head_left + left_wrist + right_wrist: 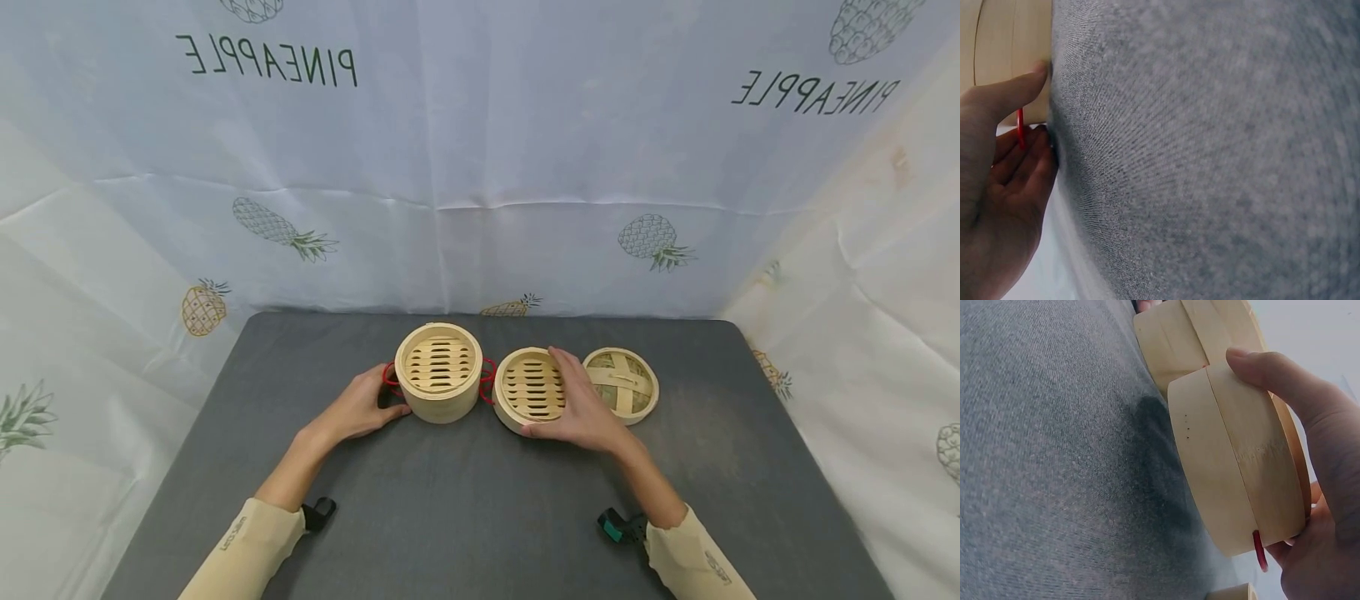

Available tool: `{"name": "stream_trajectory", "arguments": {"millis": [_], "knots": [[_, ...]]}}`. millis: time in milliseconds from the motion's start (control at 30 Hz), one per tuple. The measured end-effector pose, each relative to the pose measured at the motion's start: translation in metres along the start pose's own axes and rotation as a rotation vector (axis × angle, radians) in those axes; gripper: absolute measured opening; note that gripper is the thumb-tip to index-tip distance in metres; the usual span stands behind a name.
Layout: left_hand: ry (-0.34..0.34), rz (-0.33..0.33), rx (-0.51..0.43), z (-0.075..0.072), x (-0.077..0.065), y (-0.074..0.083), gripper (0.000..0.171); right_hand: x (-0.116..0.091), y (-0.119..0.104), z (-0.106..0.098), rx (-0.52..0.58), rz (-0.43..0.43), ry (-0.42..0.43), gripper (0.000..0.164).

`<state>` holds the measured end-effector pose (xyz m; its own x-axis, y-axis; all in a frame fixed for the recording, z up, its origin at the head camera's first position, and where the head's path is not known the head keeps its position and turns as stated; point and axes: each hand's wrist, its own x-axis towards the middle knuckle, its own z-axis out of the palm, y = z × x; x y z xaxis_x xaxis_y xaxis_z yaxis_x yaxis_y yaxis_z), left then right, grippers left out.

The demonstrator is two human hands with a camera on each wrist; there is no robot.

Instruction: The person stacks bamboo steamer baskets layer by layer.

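Note:
On the left stands a round bamboo steamer (442, 407), slatted inside, with red loops on its sides. My left hand (367, 406) holds its left side, thumb against the front wall and the other fingers behind by a red loop (1020, 128). Just to its right is another bamboo steamer basket (531, 387), lower than the first. My right hand (588, 408) grips this basket's right side, thumb at the near rim and fingers over the far rim. In the right wrist view, a dark shadow lies on the cloth beside the held basket (1235, 456).
A woven bamboo lid (621, 385) lies to the right of the baskets, partly behind the right hand. Everything stands on a dark grey table (465, 517). A white curtain (525, 167) printed with pineapples hangs along the back edge.

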<state>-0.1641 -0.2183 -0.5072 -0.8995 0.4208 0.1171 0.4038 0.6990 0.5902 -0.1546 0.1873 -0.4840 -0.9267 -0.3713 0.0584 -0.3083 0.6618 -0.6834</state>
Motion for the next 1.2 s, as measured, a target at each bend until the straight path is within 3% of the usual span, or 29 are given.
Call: {"name": "stream_trajectory", "arguments": {"millis": [933,1200], "knots": [[-0.003,-0.012,-0.012,0.000,-0.002,0.000,0.056,-0.015,-0.018,-0.009,-0.021,-0.033,0.007,0.137],[0.000,-0.004,-0.018,0.001,-0.001,-0.001,0.059,-0.017,-0.026,-0.014,-0.041,-0.059,0.041,0.137]]}}
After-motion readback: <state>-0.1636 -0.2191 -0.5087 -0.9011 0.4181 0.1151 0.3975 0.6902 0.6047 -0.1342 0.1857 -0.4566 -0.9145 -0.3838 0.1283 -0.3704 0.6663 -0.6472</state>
